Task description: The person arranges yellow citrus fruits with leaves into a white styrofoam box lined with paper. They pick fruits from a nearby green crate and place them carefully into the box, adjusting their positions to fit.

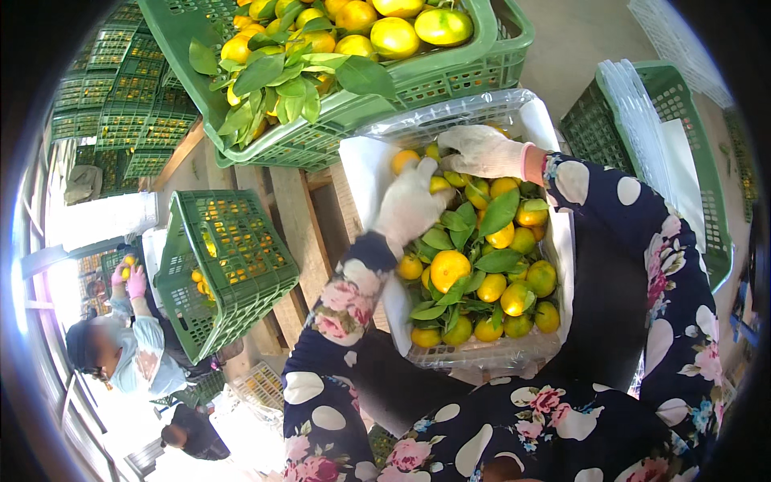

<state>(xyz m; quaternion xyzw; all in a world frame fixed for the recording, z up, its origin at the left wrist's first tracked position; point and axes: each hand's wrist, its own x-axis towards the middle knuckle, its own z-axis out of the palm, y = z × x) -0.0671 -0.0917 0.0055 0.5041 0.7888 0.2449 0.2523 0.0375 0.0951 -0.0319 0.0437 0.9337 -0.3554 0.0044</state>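
Note:
A crate lined with white sheets and clear plastic film [482,356] stands before me, filled with small orange and yellow-green citrus fruits [450,270], many with leaves. My left hand [412,202], in a whitish glove, reaches into its far left part; its fingertips are at a yellow fruit [438,184], and whether they grip it I cannot tell. My right hand [479,149], gloved too, lies palm down over fruits at the far side, its fingertips close to the left hand's. What is under its fingers is hidden.
A large green plastic crate [337,129] heaped with leafy citrus stands beyond. Another green crate [241,265] with fruit is at left, over wooden slats [301,223]. At right, a green crate [711,181] holds clear plastic liners. Two people [129,355] are at far left.

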